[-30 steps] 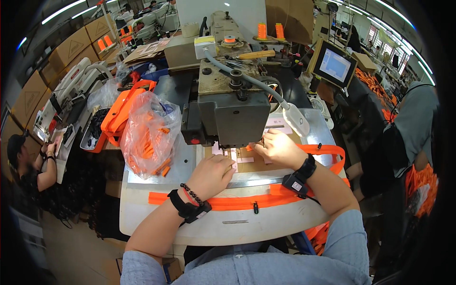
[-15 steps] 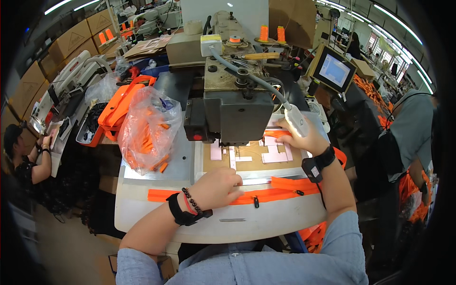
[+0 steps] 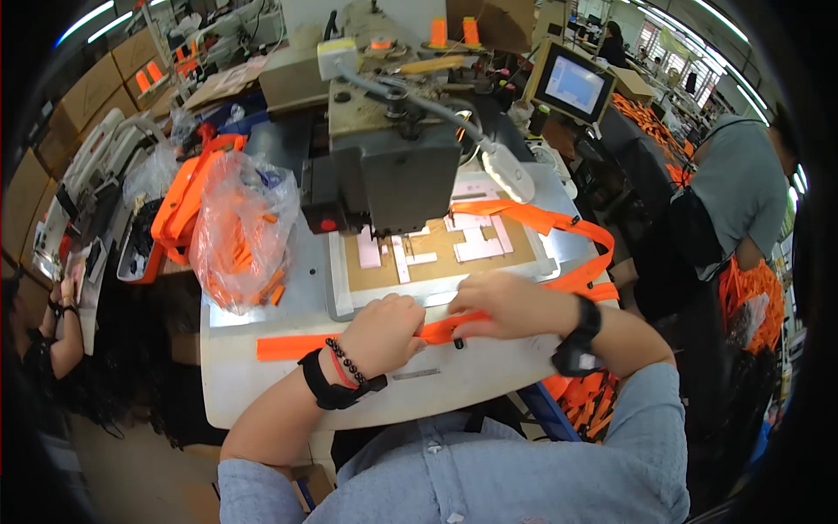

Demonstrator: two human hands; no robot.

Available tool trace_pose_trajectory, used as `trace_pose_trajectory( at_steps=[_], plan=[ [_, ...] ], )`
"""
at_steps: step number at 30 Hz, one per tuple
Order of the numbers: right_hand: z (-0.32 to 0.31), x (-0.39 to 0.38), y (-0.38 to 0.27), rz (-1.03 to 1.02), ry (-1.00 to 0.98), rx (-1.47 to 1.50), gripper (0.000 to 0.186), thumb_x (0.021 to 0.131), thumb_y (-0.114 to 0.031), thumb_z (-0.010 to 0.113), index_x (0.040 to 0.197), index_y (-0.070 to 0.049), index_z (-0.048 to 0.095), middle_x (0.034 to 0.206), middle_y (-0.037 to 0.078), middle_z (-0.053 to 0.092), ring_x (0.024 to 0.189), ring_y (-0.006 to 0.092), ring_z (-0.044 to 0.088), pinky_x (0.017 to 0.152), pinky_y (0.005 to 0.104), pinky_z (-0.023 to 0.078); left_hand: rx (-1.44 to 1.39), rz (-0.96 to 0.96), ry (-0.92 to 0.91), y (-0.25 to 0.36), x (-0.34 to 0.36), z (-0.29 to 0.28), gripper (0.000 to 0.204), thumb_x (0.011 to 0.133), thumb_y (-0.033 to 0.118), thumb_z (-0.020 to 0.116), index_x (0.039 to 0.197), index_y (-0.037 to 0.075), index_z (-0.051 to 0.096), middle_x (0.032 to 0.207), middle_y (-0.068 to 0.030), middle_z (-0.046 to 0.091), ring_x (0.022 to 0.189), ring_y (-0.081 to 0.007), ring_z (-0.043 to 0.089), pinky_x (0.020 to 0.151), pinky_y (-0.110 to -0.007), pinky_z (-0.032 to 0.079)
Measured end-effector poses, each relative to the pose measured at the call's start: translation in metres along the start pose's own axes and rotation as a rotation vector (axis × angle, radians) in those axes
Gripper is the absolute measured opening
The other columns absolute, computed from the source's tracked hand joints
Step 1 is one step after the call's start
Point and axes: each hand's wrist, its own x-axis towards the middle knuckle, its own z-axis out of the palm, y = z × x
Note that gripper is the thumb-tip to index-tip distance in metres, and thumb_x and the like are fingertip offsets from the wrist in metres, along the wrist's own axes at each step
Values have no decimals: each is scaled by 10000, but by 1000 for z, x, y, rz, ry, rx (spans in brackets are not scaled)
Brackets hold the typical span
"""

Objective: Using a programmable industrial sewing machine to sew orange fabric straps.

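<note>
Fists of left hand (image 3: 384, 332) and right hand (image 3: 506, 306) close knuckles-up on the orange strap (image 3: 292, 346).

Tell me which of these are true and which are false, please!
1. Both hands hold the orange strap. True: the left hand and right hand grip it.
2. The strap is blue. False: it is orange.
3. A clear plastic bag of orange pieces sits left of the sewing machine. True.
4. The small screen is switched off. False: it glows.
5. The right wrist is bare. False: it wears a black watch.
</note>
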Motion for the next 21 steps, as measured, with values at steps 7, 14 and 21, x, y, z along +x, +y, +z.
trace_pose_trajectory(
  at_steps=[7,14,21],
  plan=[
    [21,36,14,86,-105,288,221,793,-157,740,943,-9,674,871,120,661,812,253,661,728,352,532,-154,-240,-93,9,-2,-39,231,917,195,630,1004,3,535,903,-195,665,836,-385,645,729,-440,501],
    [-38,10,61,318,-57,86,247,801,-206,761,926,-12,671,864,119,667,813,243,657,732,330,532,-426,-268,-112,-16,-10,-65,371,946,256,636,1240,52,537,976,-172,684,852,-310,660,783,-347,510],
    [-1,18,52,-110,191,251,412,872,-316,706,1140,-12,638,970,167,679,918,296,629,823,379,503,-186,-2,100,1,10,-18,311,916,147,622,1212,72,565,1046,-168,587,947,-358,619,814,-404,509]
  ],
)
